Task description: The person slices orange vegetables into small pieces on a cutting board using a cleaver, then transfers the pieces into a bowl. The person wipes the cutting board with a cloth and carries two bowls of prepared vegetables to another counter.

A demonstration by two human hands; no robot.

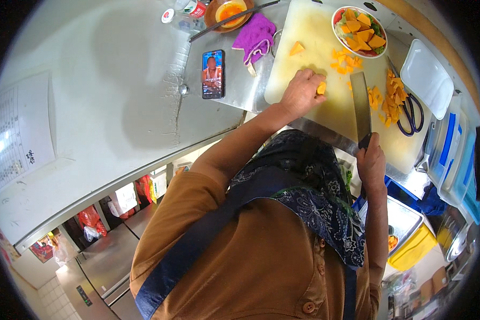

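My left hand (304, 93) rests on the cutting board (288, 76), its fingers closed around a small orange piece, perhaps pumpkin (321, 88). A cleaver (361, 104) is gripped by its dark handle in my right hand (371, 162), with the blade over the board, apart from the held piece. Small orange scraps (346, 62) lie beyond the blade. One cut chunk (297, 48) sits alone on the board's left part. A bowl (336, 34) at the far side holds several orange chunks over green leaves. To the right are a heap of orange peelings (394, 98) and dark-handled scissors (412, 116).
A white plastic tray (427, 78) and clear lidded containers (450, 148) line the right side. Left of the board lie a purple cloth (258, 36) and a phone (213, 75) with a lit screen. Chopsticks (232, 19) span a brown bowl (212, 12) near two bottles (180, 20).
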